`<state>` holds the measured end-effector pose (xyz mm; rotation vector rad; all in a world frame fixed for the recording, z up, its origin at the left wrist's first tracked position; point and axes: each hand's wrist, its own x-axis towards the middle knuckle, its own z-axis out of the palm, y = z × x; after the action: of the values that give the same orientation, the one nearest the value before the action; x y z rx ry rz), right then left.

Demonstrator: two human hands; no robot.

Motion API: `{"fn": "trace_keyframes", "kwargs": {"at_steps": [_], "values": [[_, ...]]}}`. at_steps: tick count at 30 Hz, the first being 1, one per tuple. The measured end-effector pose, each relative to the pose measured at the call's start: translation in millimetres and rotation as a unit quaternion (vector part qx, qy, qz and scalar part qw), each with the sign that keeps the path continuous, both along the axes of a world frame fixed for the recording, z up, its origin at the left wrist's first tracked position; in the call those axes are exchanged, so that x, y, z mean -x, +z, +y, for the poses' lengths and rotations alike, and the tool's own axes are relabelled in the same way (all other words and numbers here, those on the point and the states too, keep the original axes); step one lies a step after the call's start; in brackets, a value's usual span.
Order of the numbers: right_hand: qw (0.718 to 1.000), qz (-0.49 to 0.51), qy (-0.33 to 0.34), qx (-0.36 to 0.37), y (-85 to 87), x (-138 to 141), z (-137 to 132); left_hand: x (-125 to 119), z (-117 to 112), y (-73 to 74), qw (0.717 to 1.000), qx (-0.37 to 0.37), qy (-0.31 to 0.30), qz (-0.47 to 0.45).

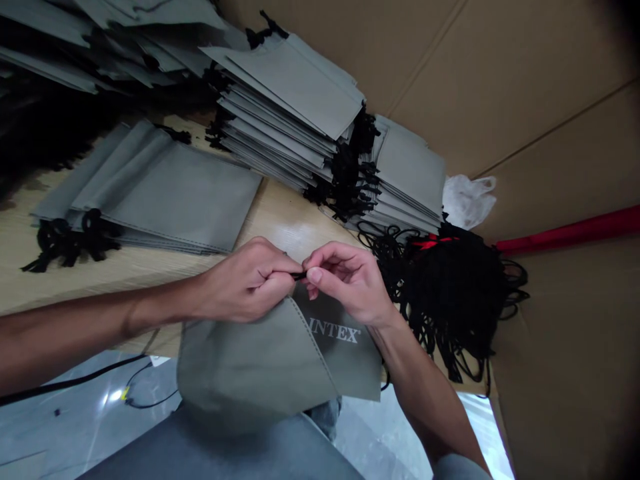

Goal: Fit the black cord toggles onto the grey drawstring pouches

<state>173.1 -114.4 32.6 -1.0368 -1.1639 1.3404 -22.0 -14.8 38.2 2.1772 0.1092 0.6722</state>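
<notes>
My left hand (253,280) is closed, its thumb and fingers pinching a short stretch of black cord (299,275). Facing it, my right hand (350,277) pinches the same cord between thumb and fingertips. Below both hands hangs a grey fabric drawstring bag (260,367), with a stitched seam along one folded edge and white INTEX lettering on its right part. The bag drapes over the table's front edge towards my lap. Where the cord enters the bag is hidden behind my fingers.
Stacks of grey bags (300,87) with black cord ends stand at the back, beside a shorter stack (407,167). More bags (170,187) lie at left. A heap of black cords (450,287) sits right, near a clear plastic bag (467,200) and cardboard wall (560,333).
</notes>
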Motion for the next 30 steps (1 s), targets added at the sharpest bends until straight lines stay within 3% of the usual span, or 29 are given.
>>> {"fn": "trace_keyframes", "kwargs": {"at_steps": [5,8,12,14,16,18,24,30], "values": [[0.998,-0.058,-0.009,-0.016,0.8,-6.4,1.6,-0.4,7.9,0.4,0.997,-0.009,0.012,0.073],[0.983,-0.174,-0.025,-0.043,-0.7,-18.6,1.1,0.4,15.7,-1.3,0.991,-0.003,0.025,0.130],[0.899,-0.433,-0.023,-0.065,-7.6,-27.8,-0.6,1.1,22.0,0.0,0.982,0.018,0.037,0.183],[0.860,-0.505,0.005,-0.068,-12.3,-26.6,-1.0,0.6,23.4,-0.4,0.978,0.031,0.040,0.201],[0.846,-0.529,0.015,-0.067,-15.6,-24.7,-0.8,0.0,24.7,-3.1,0.977,0.039,0.039,0.208],[0.852,-0.519,0.013,-0.060,-15.7,-24.8,0.1,-0.3,26.4,-7.6,0.979,0.033,0.034,0.197],[0.919,-0.394,-0.003,-0.024,-2.8,-34.9,1.6,-0.3,30.2,-21.1,0.987,0.048,0.056,0.145],[0.918,-0.396,-0.007,-0.014,3.9,-42.9,0.0,-0.6,31.2,-20.5,0.991,0.051,0.032,0.120]]}}
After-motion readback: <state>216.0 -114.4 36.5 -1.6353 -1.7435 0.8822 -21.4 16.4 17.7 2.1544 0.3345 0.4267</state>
